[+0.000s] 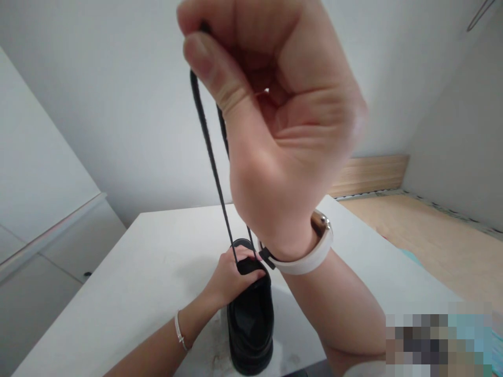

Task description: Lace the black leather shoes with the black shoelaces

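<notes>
A black leather shoe (251, 324) stands on a white table (137, 283), heel toward me. My left hand (230, 277), with a thin bracelet on the wrist, presses down on the shoe's front, its fingers curled over the lacing area. My right hand (271, 115), with a white watch on the wrist, is raised high and close to the camera. It is closed in a fist, pinching the black shoelace (210, 152) between thumb and forefinger. Two strands of lace run taut from the fist down to the shoe.
White walls stand behind the table, with white cabinet fronts (51, 246) at the left. A wooden floor (432, 235) and a low wooden board lie to the right. A blurred patch covers the lower right corner.
</notes>
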`<state>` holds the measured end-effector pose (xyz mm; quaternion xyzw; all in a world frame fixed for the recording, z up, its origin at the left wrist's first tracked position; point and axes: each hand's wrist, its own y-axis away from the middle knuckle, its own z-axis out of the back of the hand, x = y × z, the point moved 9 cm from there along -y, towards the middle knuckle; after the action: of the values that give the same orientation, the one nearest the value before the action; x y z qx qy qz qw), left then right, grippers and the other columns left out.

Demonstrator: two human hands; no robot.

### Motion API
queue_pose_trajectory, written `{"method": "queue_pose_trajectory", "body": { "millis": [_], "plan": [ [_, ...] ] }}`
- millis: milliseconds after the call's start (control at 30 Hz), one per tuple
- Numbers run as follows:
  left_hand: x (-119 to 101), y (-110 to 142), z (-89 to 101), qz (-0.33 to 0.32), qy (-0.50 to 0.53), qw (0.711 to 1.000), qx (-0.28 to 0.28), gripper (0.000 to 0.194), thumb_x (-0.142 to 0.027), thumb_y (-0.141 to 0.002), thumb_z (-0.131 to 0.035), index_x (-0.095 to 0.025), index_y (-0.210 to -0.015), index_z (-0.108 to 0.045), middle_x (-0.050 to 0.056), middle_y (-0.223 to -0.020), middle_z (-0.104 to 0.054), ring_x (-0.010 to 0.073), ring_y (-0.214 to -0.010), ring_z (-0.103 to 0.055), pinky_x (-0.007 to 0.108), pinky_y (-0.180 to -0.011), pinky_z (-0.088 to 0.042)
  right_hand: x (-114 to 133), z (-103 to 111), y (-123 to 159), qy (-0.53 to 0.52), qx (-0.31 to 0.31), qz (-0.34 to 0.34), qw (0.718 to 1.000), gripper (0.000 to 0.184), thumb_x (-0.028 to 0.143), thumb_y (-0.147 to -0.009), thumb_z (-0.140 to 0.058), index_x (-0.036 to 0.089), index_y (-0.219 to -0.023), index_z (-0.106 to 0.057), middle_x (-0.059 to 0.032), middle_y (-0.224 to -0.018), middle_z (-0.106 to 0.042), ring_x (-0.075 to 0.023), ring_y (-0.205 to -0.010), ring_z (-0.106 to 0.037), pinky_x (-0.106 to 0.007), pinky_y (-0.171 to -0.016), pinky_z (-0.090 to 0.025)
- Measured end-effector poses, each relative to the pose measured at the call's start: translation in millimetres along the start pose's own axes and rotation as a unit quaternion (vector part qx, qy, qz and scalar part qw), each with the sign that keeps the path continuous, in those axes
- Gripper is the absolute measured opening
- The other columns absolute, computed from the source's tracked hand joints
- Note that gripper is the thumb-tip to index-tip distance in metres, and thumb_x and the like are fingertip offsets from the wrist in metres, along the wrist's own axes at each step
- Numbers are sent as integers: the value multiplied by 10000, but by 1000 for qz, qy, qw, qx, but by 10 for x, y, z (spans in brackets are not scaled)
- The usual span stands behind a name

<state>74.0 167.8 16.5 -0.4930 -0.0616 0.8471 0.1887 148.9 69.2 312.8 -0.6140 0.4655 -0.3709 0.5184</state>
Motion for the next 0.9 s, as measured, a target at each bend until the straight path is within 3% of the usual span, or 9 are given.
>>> {"method": "queue_pose_trajectory", "body": {
  "millis": [100,200,300,400,567,667,733,800,900],
  "plan": [
    [-24,7,34,-4,-23,1000,-8,179,-336,-718,-753,-207,-841,-741,58,-887,-749,272,-894,-672,429,-915,-524,85,49,12,-48,-16,72,996,162,357,-1024,-518,283,-1143,-601,70,-1097,-526,-160,-1357,-486,-280,-1097,-460],
    [-67,-2,70,-12,-34,999,-18,158,-316,-714,-751,-219,-838,-739,49,-891,-747,273,-897,-675,432,-907,-529,93,125,32,-34,-37,63,997,214,393,-1029,-484,245,-1153,-577,53,-1163,-504,-179,-1402,-431,-294,-1102,-459],
    [-126,-34,116,-22,-41,998,-32,123,-266,-702,-748,-240,-821,-736,33,-881,-748,277,-914,-678,438,-927,-527,60,165,53,0,-47,2,999,260,432,-1027,-471,222,-1139,-574,25,-1137,-523,-181,-1329,-514,-297,-1033,-518],
    [-146,-65,162,-30,-47,997,-56,125,-260,-692,-767,-252,-808,-724,31,-853,-743,288,-900,-678,447,-910,-540,-13,197,136,30,-63,-80,994,226,438,-995,-552,247,-1093,-621,13,-974,-575,-146,-1088,-644,-247,-896,-569],
    [-208,6,368,-46,-49,989,-135,452,-381,-677,-834,-225,-1058,-647,86,-1040,-693,297,-955,-652,455,-863,-561,-151,272,304,42,-99,-199,974,186,359,-977,-621,210,-873,-659,13,-955,-627,-82,-864,-625,-186,-657,-504],
    [-548,176,706,-107,-38,964,-239,581,-439,-730,-824,-213,-1182,-538,81,-1098,-612,258,-975,-611,426,-858,-550,-103,338,277,37,-129,-172,976,321,379,-989,-592,189,-731,-606,3,-819,-621,-78,-723,-610,-208,-549,-473],
    [-1023,429,989,-261,-9,903,-341,493,-328,-736,-849,-222,-1114,-552,20,-960,-588,196,-860,-589,328,-749,-543,-99,337,266,36,-128,-176,975,329,361,-1008,-549,169,-748,-612,0,-804,-614,-76,-683,-602,-213,-504,-456],
    [-1404,545,1095,-355,3,871,-339,364,-126,-793,-780,-223,-1091,-594,-16,-888,-599,132,-794,-579,242,-703,-514,-100,302,281,37,-112,-196,973,234,247,-1003,-548,148,-810,-634,3,-845,-619,-72,-704,-615,-201,-509,-470],
    [-1750,483,1108,-369,-54,880,-296,349,-85,-849,-717,-208,-1164,-632,-29,-913,-658,81,-759,-600,188,-711,-512,-61,252,335,53,-90,-219,970,147,42,-910,-626,170,-840,-642,29,-894,-627,-66,-755,-639,-174,-601,-544]
  ]
}}
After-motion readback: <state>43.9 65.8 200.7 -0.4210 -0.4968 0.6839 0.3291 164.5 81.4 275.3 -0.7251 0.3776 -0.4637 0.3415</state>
